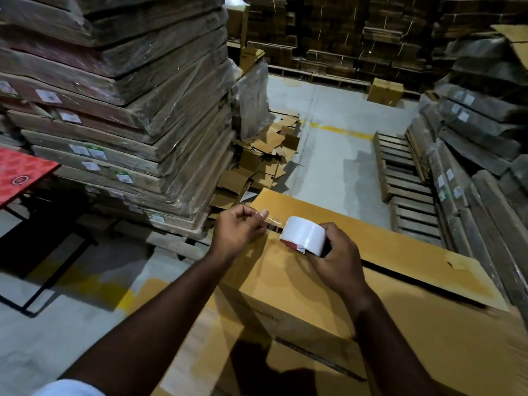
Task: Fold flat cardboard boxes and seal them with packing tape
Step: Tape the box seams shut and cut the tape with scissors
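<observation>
the scene is dim and warm, brightest on the pale grey concrete floor in the middle. the far stacks of brown flat cardboard sink into dark. wide-angle bending curves the edges. a soft arm shadow falls on the long tan cardboard box; its near right end is motion-blurred.

The box is yellowish-brown cardboard, with a dark slit between its top flaps. The tape roll is white, with a red and white patch at its lower edge. The floor is pale grey, marked with yellow lines. A red patterned sheet bears a dark round emblem. The wrapped stacks are dull brown with small white labels. The pallets are grey-brown.
</observation>
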`<action>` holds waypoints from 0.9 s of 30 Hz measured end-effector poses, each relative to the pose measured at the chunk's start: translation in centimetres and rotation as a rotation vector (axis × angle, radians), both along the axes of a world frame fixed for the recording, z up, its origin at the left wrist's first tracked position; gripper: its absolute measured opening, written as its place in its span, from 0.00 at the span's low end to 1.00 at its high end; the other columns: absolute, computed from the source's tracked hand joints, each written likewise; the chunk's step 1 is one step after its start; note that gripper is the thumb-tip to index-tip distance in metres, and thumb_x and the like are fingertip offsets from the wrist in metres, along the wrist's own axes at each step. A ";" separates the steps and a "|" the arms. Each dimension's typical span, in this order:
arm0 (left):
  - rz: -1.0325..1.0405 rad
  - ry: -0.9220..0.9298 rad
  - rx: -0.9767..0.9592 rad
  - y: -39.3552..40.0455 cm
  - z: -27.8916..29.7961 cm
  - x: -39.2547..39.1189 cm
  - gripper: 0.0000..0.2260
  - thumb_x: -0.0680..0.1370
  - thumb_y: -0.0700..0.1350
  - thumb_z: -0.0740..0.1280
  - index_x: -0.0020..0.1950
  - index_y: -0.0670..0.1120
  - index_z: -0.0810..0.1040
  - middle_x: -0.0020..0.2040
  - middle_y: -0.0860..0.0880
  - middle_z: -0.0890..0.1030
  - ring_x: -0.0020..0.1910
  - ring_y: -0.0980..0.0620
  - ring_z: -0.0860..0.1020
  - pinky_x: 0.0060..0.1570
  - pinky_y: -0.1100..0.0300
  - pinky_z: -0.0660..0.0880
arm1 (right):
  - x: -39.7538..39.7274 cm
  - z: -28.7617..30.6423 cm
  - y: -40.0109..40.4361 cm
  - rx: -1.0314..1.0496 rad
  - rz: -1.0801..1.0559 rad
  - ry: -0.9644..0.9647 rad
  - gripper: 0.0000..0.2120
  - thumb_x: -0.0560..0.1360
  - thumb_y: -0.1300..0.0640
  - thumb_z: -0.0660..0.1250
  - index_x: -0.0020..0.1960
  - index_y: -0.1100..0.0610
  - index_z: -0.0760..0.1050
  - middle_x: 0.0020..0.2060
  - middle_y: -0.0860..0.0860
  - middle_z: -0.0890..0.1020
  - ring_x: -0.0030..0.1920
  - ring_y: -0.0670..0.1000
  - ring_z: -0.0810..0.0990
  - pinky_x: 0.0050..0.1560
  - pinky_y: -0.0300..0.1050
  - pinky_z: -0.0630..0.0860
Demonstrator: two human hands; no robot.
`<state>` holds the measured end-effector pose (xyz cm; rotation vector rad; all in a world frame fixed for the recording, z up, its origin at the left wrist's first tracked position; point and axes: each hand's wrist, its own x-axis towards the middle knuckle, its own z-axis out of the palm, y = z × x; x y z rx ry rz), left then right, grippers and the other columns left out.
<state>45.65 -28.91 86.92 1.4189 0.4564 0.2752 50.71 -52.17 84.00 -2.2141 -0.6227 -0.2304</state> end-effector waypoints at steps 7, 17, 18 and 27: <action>0.042 0.063 0.414 2.6 0.3 -0.2 0.10 0.81 0.53 0.71 0.44 0.48 0.82 0.40 0.50 0.85 0.39 0.54 0.83 0.34 0.63 0.77 | -0.3 0.6 -0.3 -0.021 -0.051 0.133 0.24 0.66 0.36 0.78 0.55 0.42 0.72 0.45 0.41 0.81 0.43 0.46 0.80 0.39 0.48 0.79; 0.078 0.153 -0.001 5.2 -1.3 1.6 0.08 0.82 0.41 0.70 0.45 0.40 0.77 0.47 0.38 0.85 0.46 0.43 0.85 0.44 0.55 0.84 | -0.7 0.9 0.4 0.180 0.081 0.212 0.29 0.64 0.35 0.78 0.61 0.42 0.75 0.54 0.39 0.82 0.53 0.45 0.82 0.48 0.47 0.84; 0.078 0.151 0.003 5.6 -1.5 1.6 0.07 0.82 0.41 0.69 0.47 0.39 0.77 0.47 0.38 0.85 0.46 0.43 0.86 0.42 0.56 0.84 | -0.5 1.1 0.3 0.157 0.083 0.157 0.29 0.65 0.35 0.77 0.62 0.44 0.76 0.55 0.40 0.82 0.54 0.45 0.81 0.48 0.44 0.83; 0.040 0.328 -0.071 7.9 -4.0 2.4 0.06 0.78 0.32 0.70 0.42 0.39 0.80 0.41 0.41 0.84 0.39 0.48 0.83 0.38 0.58 0.81 | 1.3 1.6 0.7 0.038 0.162 0.118 0.24 0.69 0.53 0.84 0.62 0.47 0.81 0.56 0.41 0.84 0.56 0.44 0.83 0.53 0.42 0.82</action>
